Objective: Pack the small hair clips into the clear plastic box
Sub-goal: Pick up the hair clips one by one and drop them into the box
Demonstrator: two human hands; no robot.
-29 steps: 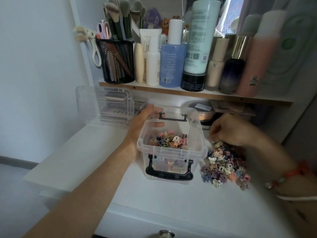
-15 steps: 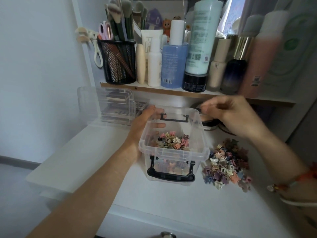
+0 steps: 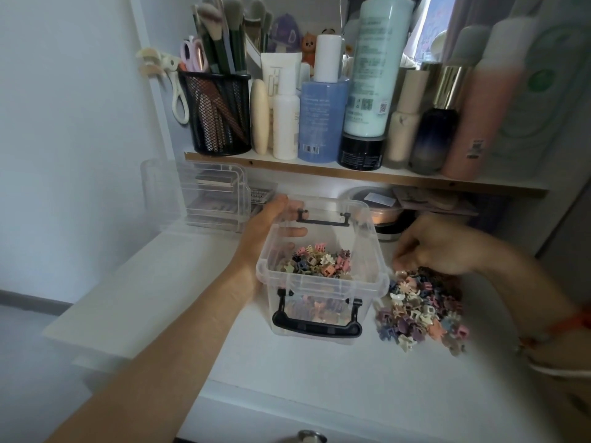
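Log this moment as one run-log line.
phase: packing | left hand: steadying clear plastic box, open, partly filled | right hand: fingers down at loose hair clips on table, right of box | grasp: unclear

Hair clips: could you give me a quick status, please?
Left hand grips clear box. Right hand at loose clip pile; grasp unclear. Box part-filled, nothing blocking.

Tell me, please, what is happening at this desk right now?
A person is packing small hair clips into a clear plastic box. The left hand steadies the box's far left corner, while the right hand reaches into the pile of clips beside it. Some clips already lie inside; many remain outside.
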